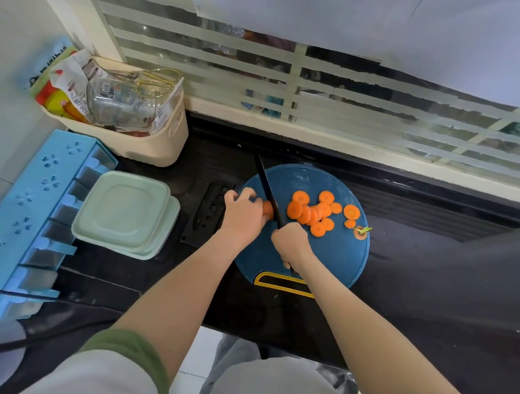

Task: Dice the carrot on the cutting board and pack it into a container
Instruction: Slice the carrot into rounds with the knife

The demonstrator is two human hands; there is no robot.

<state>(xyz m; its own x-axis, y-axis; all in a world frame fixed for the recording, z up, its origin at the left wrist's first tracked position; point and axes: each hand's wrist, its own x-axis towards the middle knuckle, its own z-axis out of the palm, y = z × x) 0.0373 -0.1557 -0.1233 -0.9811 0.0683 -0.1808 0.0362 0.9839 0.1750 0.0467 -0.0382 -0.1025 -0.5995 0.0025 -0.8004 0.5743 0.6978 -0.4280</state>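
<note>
Black stone worktop (433,255); round dark-blue plastic cutting board (334,257) on it; stacked pale-green square lidded containers (122,212) well left of board; left hand (245,214) grips uncut orange carrot stub (267,209) on board; right hand (291,242) clenched round black-bladed knife (268,191), blade against stub; round carrot slices (313,213) piled right of blade.

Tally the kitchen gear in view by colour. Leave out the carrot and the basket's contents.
Blue: 2, cutting board and rack
Black: 2, knife and sheath
Green: 1, container stack
Beige: 1, basket
Total: 6
</note>
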